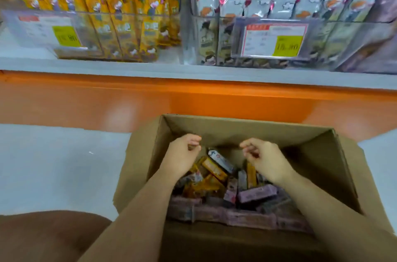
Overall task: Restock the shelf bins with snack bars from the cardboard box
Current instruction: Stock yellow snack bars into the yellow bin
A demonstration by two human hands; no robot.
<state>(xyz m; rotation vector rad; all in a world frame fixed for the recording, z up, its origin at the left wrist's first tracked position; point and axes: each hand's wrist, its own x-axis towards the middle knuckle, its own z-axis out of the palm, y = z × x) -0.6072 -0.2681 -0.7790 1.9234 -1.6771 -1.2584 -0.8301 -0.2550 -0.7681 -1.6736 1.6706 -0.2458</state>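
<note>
Bins stand beyond box; orange ledge between.

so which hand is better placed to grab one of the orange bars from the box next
Left, probably. The left hand hovers, fingers curled and empty, right above the orange bars piled on the left side of the cardboard box. The right hand hangs over mostly purple bars.

One head-worn wide-angle view only, looking forward and steeply down. Close over the open cardboard box at lower centre, forearms entering from the bottom edge. Farther up, facing the shelf front and its clear bins across the top. Edges bowed and blurred.
</note>
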